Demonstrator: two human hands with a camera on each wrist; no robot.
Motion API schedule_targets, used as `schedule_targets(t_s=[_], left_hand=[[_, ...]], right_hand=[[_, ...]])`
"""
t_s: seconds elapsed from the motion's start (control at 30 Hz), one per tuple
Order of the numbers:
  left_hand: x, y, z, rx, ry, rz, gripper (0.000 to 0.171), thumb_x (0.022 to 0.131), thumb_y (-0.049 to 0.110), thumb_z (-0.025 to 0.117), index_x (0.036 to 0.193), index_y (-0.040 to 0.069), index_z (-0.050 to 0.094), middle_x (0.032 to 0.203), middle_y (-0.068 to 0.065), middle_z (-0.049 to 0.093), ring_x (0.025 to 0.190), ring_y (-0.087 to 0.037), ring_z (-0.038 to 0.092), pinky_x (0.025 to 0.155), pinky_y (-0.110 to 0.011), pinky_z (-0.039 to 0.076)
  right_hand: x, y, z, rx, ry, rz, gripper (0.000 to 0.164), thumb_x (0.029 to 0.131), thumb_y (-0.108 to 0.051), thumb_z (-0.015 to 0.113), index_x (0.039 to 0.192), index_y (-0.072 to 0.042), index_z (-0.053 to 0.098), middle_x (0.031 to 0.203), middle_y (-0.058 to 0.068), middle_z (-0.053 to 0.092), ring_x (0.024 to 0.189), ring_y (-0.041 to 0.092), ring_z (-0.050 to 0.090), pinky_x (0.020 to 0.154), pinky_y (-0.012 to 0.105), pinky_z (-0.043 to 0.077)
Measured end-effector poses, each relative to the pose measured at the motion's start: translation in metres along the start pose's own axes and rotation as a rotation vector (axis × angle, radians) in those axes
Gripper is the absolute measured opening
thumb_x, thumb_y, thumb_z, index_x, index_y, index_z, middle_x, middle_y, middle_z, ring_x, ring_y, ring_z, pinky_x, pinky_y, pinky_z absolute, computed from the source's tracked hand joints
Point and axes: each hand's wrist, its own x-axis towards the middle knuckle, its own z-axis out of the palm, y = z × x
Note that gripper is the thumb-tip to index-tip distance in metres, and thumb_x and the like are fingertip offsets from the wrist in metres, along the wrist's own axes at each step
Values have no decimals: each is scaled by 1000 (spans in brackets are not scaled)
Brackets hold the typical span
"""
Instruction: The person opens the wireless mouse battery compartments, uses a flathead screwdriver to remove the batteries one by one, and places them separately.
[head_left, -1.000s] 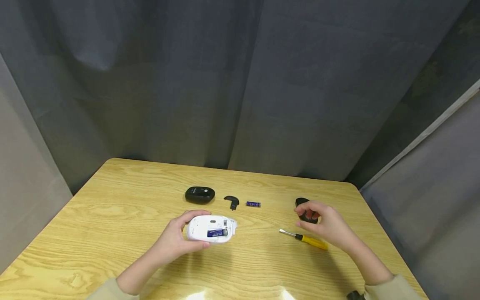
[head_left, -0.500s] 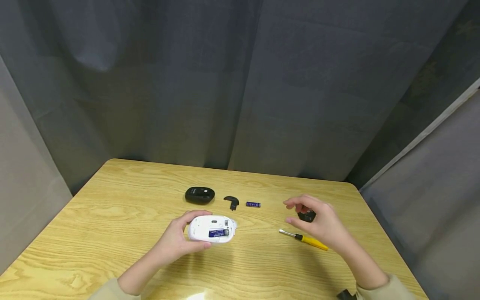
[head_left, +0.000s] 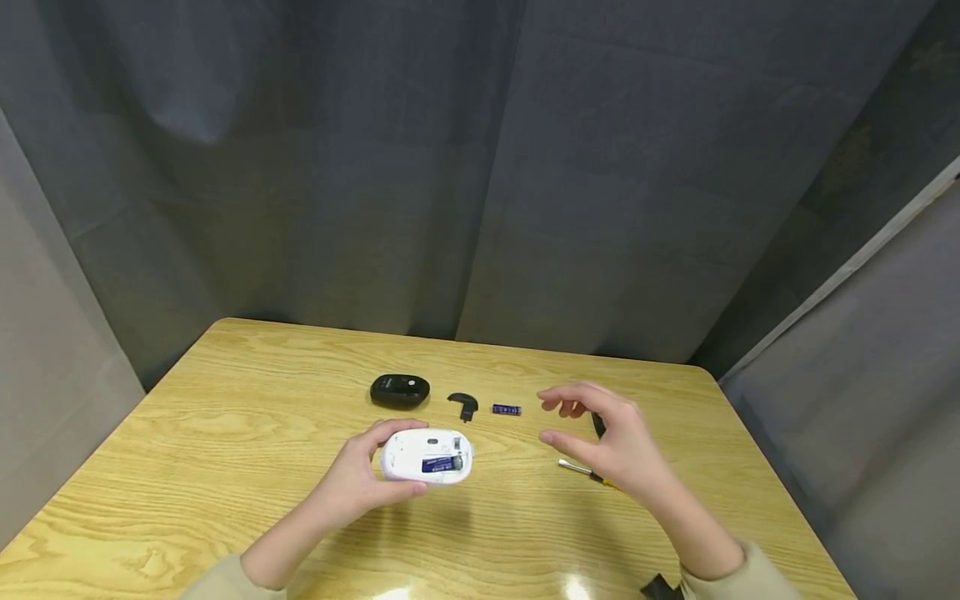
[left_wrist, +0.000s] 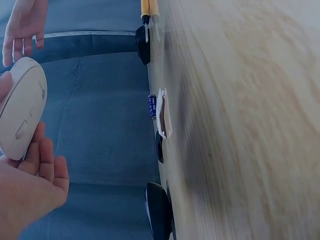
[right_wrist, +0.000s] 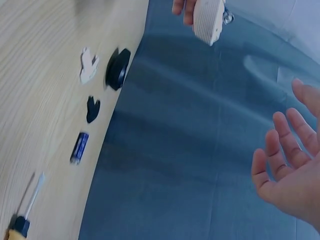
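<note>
Above the middle of the table, my left hand (head_left: 348, 479) grips a white computer mouse (head_left: 408, 454) between thumb and fingers. Its underside faces the head camera, and a blue battery (head_left: 437, 465) sits in the uncovered compartment. My right hand (head_left: 618, 433) hovers to the right with nothing in it, thumb and fingers spread apart. Behind that hand, a black rounded object (head_left: 597, 423) and a screwdriver (head_left: 576, 467) with a yellow handle are partly hidden. In the left wrist view a thin white cover (left_wrist: 163, 114) lies on the table; the mouse hides it in the head view.
Beyond the white mouse, a black mouse (head_left: 400, 391), a black curved piece with a tab (head_left: 465, 405) and a loose blue battery (head_left: 506, 409) lie on the wooden table (head_left: 225, 433). Dark curtains (head_left: 375, 167) hang behind the table's far edge.
My right hand has moved left from the black rounded object toward the white mouse, its fingers spreading wider. My left hand has shifted slightly right with the mouse.
</note>
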Motion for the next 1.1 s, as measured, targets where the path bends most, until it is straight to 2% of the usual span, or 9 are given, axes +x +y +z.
schedule_targets(t_s=[0.2,0.37,0.6,0.8,0.97,1.1], left_hand=[[2,0,2,-3,12,13,68,61,24,89,122,29,58,126,8,59,119,-22,49,99,-48,33],[2,2,4,-3,14,22,68,61,24,88,122,27,58,125,7,59,121,-24,48,102,-56,30],[2,2,6,-1,11,42,70,61,24,88,124,24,58,123,7,61,120,-24,49,102,-57,30],[1,1,9,-14,5,31,68,62,25,89,121,31,58,121,11,60,118,-19,50,101,-53,32],[1,2,10,-11,1,42,67,63,20,88,122,29,58,122,10,59,117,-20,51,101,-54,32],[1,2,11,0,-2,63,66,64,21,87,123,26,58,122,7,59,117,-21,51,100,-53,32]], right_hand=[[4,-10,13,42,-24,15,43,76,-17,79,116,-23,63,100,-10,65,84,5,54,76,23,47],[4,-15,26,85,-60,10,48,75,-17,80,119,-22,62,103,-12,64,85,5,54,74,23,48],[4,-19,43,136,-99,17,48,75,-20,80,119,-23,62,107,-11,63,87,7,55,74,25,49],[2,-19,56,146,-132,17,45,76,-26,79,117,-23,62,108,-9,63,86,8,54,73,25,50],[0,-21,65,157,-163,47,40,77,-28,78,114,-20,66,111,-6,64,85,8,55,72,24,50],[-2,-20,70,154,-163,33,33,78,-26,78,109,-19,68,108,-5,63,84,9,54,70,23,50]])
